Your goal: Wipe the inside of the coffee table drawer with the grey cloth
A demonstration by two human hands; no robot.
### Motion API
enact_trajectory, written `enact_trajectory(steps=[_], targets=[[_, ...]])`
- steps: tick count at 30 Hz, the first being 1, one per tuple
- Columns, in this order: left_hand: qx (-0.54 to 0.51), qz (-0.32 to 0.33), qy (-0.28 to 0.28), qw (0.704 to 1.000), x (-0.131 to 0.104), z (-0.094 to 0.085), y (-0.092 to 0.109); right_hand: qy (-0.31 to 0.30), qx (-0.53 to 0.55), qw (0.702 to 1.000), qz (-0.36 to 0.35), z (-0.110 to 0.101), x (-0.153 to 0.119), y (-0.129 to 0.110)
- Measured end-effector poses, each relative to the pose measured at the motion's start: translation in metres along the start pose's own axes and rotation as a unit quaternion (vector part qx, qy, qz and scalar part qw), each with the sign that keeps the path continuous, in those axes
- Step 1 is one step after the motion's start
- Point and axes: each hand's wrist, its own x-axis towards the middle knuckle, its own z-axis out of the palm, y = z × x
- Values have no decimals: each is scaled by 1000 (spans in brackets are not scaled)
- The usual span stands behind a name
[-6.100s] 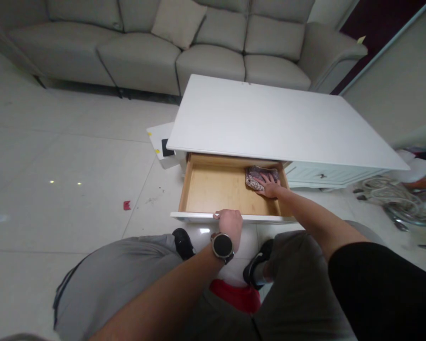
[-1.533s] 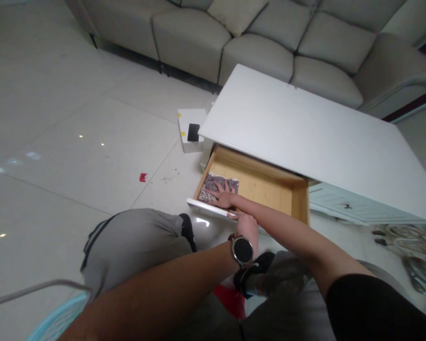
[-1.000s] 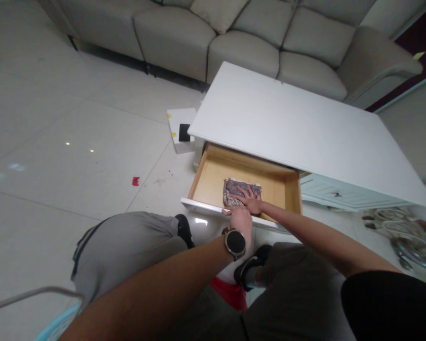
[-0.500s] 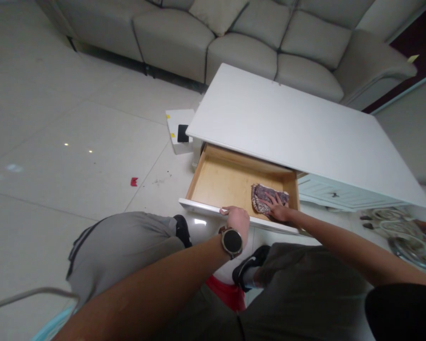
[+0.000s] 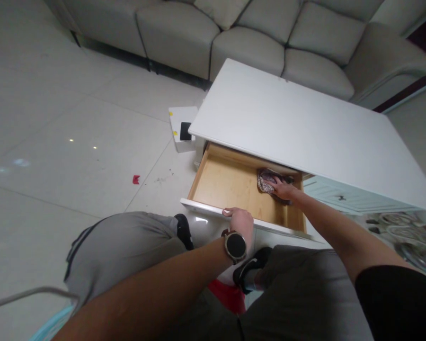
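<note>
My left hand (image 5: 240,220) is closed over the top edge of the drawer front (image 5: 202,206), its thumb on the inner side. Inside the pulled-out wooden drawer (image 5: 227,182), my right hand (image 5: 283,188) lies with fingers outstretched on a patterned purple-brown and white cloth (image 5: 264,180). The cloth is pressed against the drawer bottom near the back right corner, and part of it is hidden under my palm. The drawer belongs to a white coffee table (image 5: 291,118).
A grey sofa (image 5: 177,38) stands behind the table. On the floor to the left are a white box (image 5: 177,116) with a black flat item (image 5: 185,131) and a red scrap (image 5: 136,179). Coiled hoses (image 5: 401,227) lie at the right. Something red (image 5: 229,296) is beneath me.
My right hand has slid the cloth from the drawer's front right part toward its back. My left hand keeps its grip on the drawer front.
</note>
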Motion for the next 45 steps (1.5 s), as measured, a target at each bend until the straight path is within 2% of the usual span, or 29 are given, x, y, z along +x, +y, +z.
enact_trajectory(steps=[3,7,11,17,20,24,27,30,33,36,40,45], targets=[[1,10,4,1000,-2,-2,-1,-39,8,999,0,0,-4,-9],[2,-1,-14,1000,-3,-4,0,-26,24,999,22,-7,-2,-45],[-9,10,-1,1000,-3,-4,-1,-9,46,999,8,-28,23,-106],[-65,-10,-2,998,-3,-2,-2,-23,118,992,-32,-72,82,-221],[-74,-2,6,997,-4,-2,-2,-19,145,989,-34,-87,105,-261],[-27,3,1,1000,-3,-2,0,-13,150,989,-13,-93,107,-280],[-11,-7,-23,1000,-2,-4,2,-21,144,988,-46,-88,87,-285],[14,-15,-20,1000,-2,-4,2,-33,140,987,-65,-78,64,-291],[27,-20,-25,999,-2,-3,2,-36,150,984,-91,-69,52,-287],[31,-5,-23,999,-3,-3,2,-19,150,984,-95,-62,50,-258],[37,18,-20,999,-8,-6,-2,-15,125,991,-50,-44,41,-185],[19,36,-9,999,-14,-10,-7,-41,87,995,40,-10,-3,-80]])
